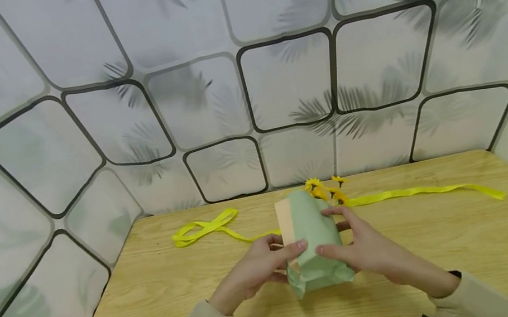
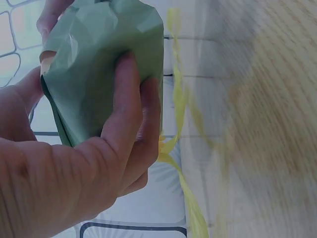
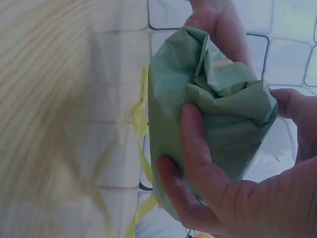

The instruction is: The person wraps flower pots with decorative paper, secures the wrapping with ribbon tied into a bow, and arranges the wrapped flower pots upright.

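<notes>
A package wrapped in pale green paper (image 1: 311,222) stands between my two hands, a peach strip of paper (image 1: 285,221) showing along its left side. My left hand (image 1: 265,264) grips that side, thumb on the front face and fingers reaching around and under. From the other side my right hand (image 1: 369,248) holds the package with its thumb on the front and fingers at the top right. The right wrist view shows crumpled folds (image 3: 218,91) at the wrapped end. Small yellow flowers (image 1: 318,192) peek out behind the package.
A bright yellow ribbon lies behind the package, its looped part (image 1: 205,228) to the left and a long tail (image 1: 418,190) to the right. The wooden table (image 1: 157,306) backs onto a patterned cloth wall (image 1: 292,84).
</notes>
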